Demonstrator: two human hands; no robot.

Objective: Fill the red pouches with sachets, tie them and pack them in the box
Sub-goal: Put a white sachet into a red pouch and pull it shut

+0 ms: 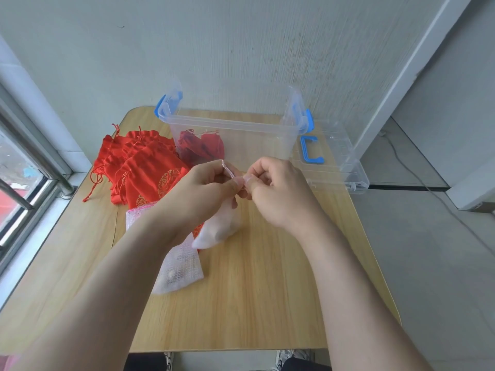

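A: What are the hands doing?
B: The left hand [203, 187] and right hand [280, 194] are close together, both pinching the pink drawstring [227, 170] of a white sachet [218, 227] that hangs just below them over the counter [267, 290].
A: And the red pouches [144, 167]?
B: Piled just left of the left hand. A few lie in the clear box [230, 125] beyond both hands; its lid [337, 167] is beyond the right hand.

We are counting one clear plastic box [230, 125], one lid [338, 163], one wooden table [254, 290]. We are seeing two white mesh sachets: held sachet [222, 224], flat sachet [182, 266]. Piled red pouches [146, 162] are overlapping, at least four; boxed pouches [201, 149], seemingly two.
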